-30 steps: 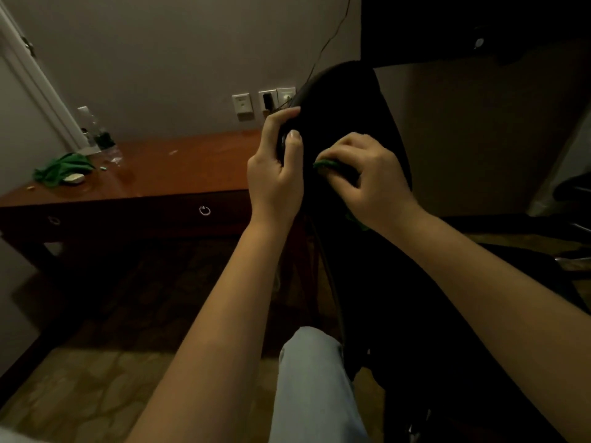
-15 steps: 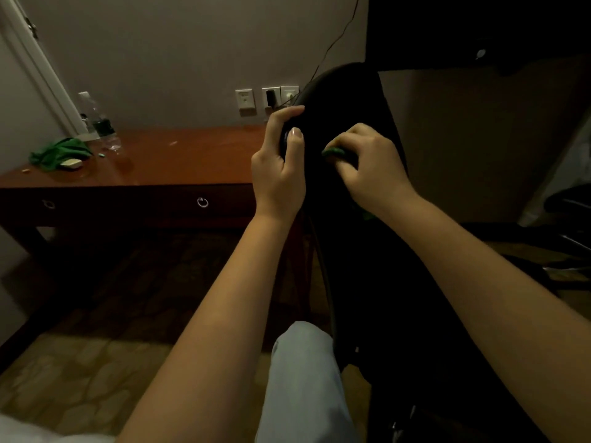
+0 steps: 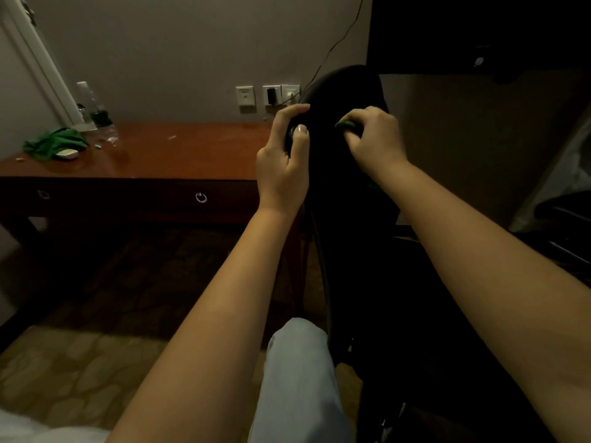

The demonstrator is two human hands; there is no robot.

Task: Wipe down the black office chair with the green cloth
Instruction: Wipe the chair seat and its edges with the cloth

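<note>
The black office chair (image 3: 343,91) stands edge-on in front of me, its backrest rising up the middle of the head view. My left hand (image 3: 283,158) grips the left edge of the backrest near its top, thumb on the near face. My right hand (image 3: 374,139) holds the green cloth (image 3: 346,124) bunched in curled fingers and presses it against the backrest near the top. Only a small green fold shows by the fingertips; the rest of the cloth is hidden under the hand.
A red-brown wooden desk (image 3: 192,151) with ring-pull drawers stands to the left against the wall. On its far left lie a second green cloth (image 3: 56,143) and bottles (image 3: 96,113). Wall sockets (image 3: 268,94) sit behind the chair. My light trouser leg (image 3: 297,378) is below.
My right hand has slid the cloth up the backrest toward its top. The left hand keeps the same grip on the chair's edge.
</note>
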